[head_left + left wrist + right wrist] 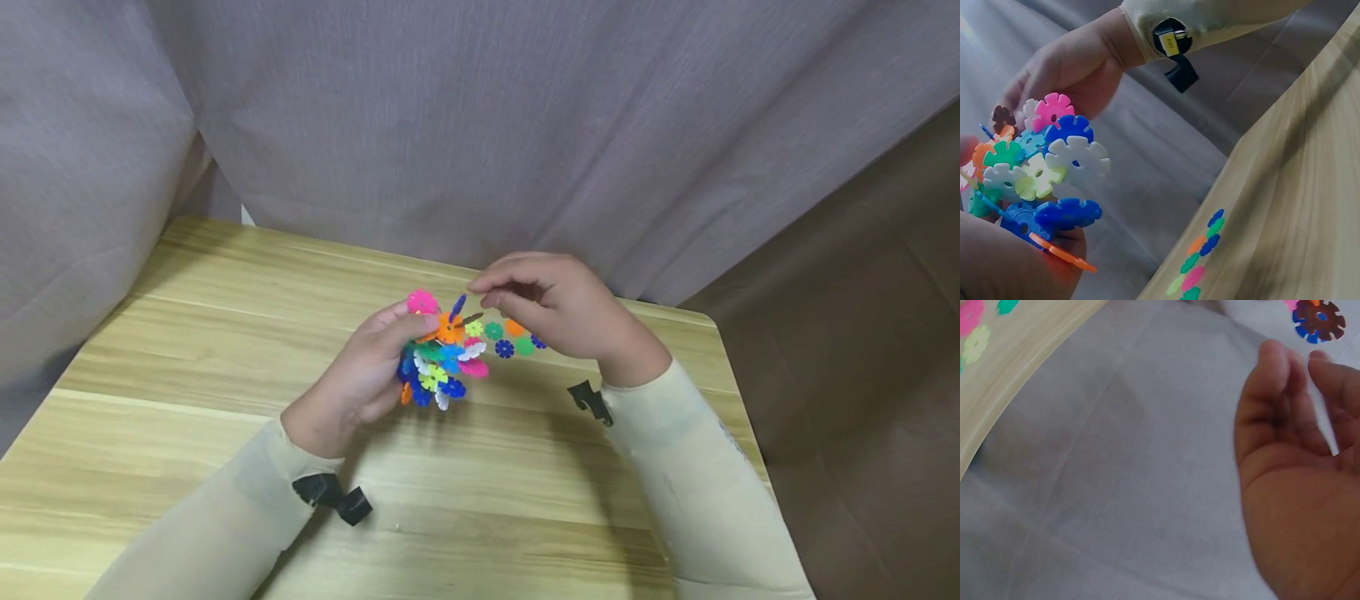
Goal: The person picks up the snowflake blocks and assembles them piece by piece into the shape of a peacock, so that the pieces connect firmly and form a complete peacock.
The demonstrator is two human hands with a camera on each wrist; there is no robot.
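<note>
From the head view, my left hand (360,379) grips a cluster of snowflake discs (438,358), slotted together at angles in pink, orange, blue, white, yellow-green and green, held just above the bench (187,350). My right hand (558,304) hovers at the cluster's top, fingers curled; I think they pinch a dark disc, though it is hard to make out. A few loose discs (513,337) lie on the bench below that hand.

From the left wrist, the cluster (1038,172) fans out in notched petals, an orange disc at the bottom by my palm.

From the right wrist, my curled fingers (1285,394) sit near a brown disc (1318,319).
</note>
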